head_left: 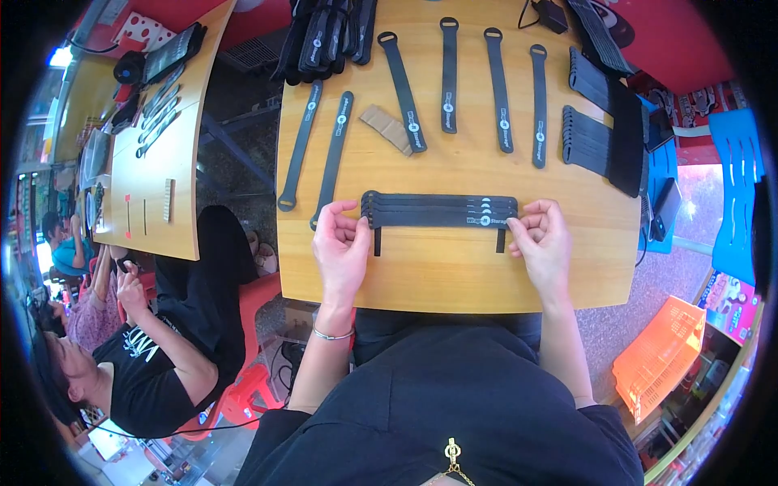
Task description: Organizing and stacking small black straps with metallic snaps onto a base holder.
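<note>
A small stack of black storage straps (429,209) lies crosswise on the wooden table, its layers fanned so several edges show. My left hand (341,249) pinches the left, looped end between thumb and fingers. At the right end, my right hand (541,247) has its thumb and fingertips closed on the stack's corner. Two short black strips (378,242) stick out below the stack, one near each end. Single straps with slotted ends, such as one strap (332,158) to the left and another strap (500,93) beyond, lie spread across the table.
A thick pile of straps (328,36) sits at the far left of the table (454,283). Folded brown cardboard (386,128) lies mid-table; bundled straps (587,138) are at the right. An orange basket (660,356) stands right. Another person (154,356) sits left by a second table.
</note>
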`<action>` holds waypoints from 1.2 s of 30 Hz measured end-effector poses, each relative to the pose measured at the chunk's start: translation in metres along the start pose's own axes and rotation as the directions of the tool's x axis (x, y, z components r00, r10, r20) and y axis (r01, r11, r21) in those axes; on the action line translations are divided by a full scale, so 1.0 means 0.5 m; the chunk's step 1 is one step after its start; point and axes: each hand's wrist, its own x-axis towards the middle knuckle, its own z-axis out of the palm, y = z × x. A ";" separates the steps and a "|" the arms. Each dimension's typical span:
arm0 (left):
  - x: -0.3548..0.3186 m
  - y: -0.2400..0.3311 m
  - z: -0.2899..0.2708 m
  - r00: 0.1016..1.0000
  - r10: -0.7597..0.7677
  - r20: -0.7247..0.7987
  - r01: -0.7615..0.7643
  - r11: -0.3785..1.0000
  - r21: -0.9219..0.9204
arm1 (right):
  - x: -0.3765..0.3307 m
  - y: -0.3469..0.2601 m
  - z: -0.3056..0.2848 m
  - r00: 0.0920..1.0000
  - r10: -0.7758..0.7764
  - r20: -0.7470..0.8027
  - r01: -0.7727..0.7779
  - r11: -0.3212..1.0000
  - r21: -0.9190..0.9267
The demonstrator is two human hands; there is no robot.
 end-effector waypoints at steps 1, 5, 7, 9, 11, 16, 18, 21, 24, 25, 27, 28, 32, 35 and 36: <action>0.000 -0.001 0.000 1.000 -0.001 -0.001 0.001 1.000 0.005 | 0.000 0.001 0.000 1.000 -0.002 0.002 0.002 1.000 0.001; 0.000 0.001 0.000 1.000 -0.007 0.000 0.007 1.000 0.007 | 0.000 -0.002 0.001 1.000 0.002 0.000 -0.002 1.000 0.006; 0.001 -0.002 0.001 1.000 0.002 -0.008 -0.002 1.000 0.019 | -0.001 -0.005 0.001 1.000 0.012 -0.003 -0.012 1.000 -0.006; 0.000 -0.001 0.001 1.000 -0.001 -0.007 0.001 1.000 0.019 | -0.001 -0.006 0.002 1.000 0.012 -0.004 -0.012 1.000 -0.007; -0.001 0.000 0.001 1.000 -0.005 -0.007 0.005 1.000 0.017 | -0.001 -0.005 0.003 1.000 0.012 -0.004 -0.012 1.000 -0.009; -0.001 0.001 0.001 1.000 -0.009 -0.005 0.009 1.000 0.006 | -0.001 -0.006 0.002 1.000 0.009 -0.009 -0.010 1.000 -0.025; -0.001 0.002 0.000 1.000 -0.014 -0.003 0.014 1.000 0.009 | 0.000 -0.008 0.002 1.000 0.013 -0.010 -0.013 1.000 -0.028; -0.001 0.003 0.001 1.000 -0.019 -0.002 0.019 1.000 0.010 | 0.000 -0.010 0.002 1.000 0.017 -0.010 -0.018 0.999 -0.033; 0.000 -0.002 0.001 1.000 -0.005 0.000 0.005 1.000 0.009 | 0.000 -0.009 0.001 1.000 0.022 -0.004 -0.022 0.999 -0.026; 0.000 -0.004 0.000 1.000 0.009 0.002 -0.009 1.000 0.009 | 0.000 -0.008 0.000 1.000 0.024 0.002 -0.024 1.000 -0.016; 0.000 -0.002 0.000 1.000 0.005 0.002 -0.005 1.000 0.006 | 0.002 -0.005 0.001 1.000 0.022 0.000 -0.022 1.000 -0.011; -0.001 -0.001 0.000 1.000 0.002 0.001 -0.002 1.000 0.002 | 0.002 -0.004 0.001 1.000 0.020 -0.001 -0.020 1.000 -0.005; 0.000 -0.004 0.000 1.000 0.004 0.000 -0.004 1.000 0.004 | 0.003 -0.002 0.001 1.000 0.023 0.001 -0.023 1.000 0.001; 0.000 -0.002 0.000 1.000 -0.001 -0.001 0.001 1.000 0.015 | 0.002 -0.004 0.002 1.000 0.024 -0.001 -0.024 1.000 -0.012; -0.001 -0.001 0.000 1.000 -0.002 -0.003 0.002 1.000 0.014 | 0.002 -0.004 0.002 1.000 0.024 0.000 -0.024 1.000 -0.015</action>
